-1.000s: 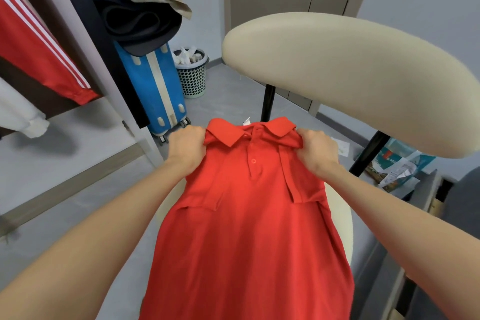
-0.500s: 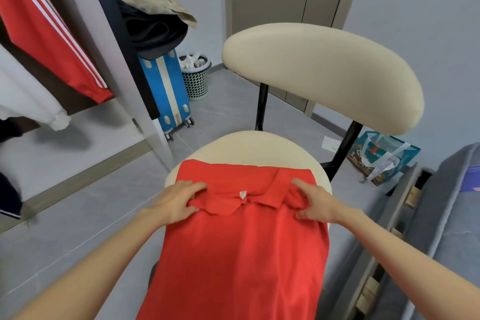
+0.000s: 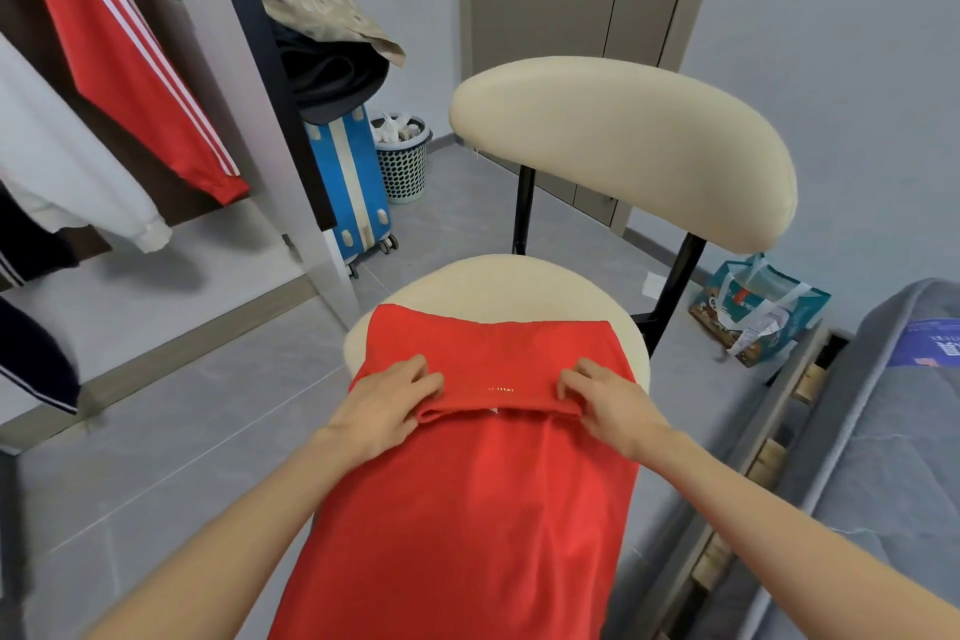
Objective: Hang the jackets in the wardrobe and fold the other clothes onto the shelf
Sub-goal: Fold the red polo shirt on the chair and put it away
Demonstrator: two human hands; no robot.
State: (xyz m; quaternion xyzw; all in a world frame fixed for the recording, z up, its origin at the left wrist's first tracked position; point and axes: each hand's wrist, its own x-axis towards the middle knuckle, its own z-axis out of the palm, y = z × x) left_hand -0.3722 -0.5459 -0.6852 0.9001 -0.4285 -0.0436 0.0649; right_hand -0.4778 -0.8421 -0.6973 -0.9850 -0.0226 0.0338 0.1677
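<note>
Grey floor tiles surround a cream chair seat point(image 3: 493, 281), which serves as the folding surface. A red shirt point(image 3: 467, 509) lies on the seat. Its top part is turned over toward the person, making a doubled band across the seat's near half, and the long lower part hangs off the front edge.

The left hand point(image 3: 384, 405) grips the left end of that folded band, fingers curled over the top and thumb tucked at the edge. The right hand point(image 3: 608, 405) holds the right end in the same way, fingers bent down onto the cloth. The two hands are level, with a short stretch of fold between them.

The step in hand appears to be folding the shirt, with the first fold made and more than half the length loose. The next move likely calls for bringing up the hanging part, or rolling the band over again, while keeping the side edges lined up so the bundle stays narrow enough to carry.

Behind the seat rises the chair back point(image 3: 623, 146). At left the wardrobe point(image 3: 223, 68) stands open, with a red jacket point(image 3: 119, 42) and a white garment point(image 3: 67, 172) hanging above a pale shelf point(image 3: 182, 270). A blue suitcase point(image 3: 353, 177) stands beyond it, and a bed point(image 3: 893, 431) lies at right.
</note>
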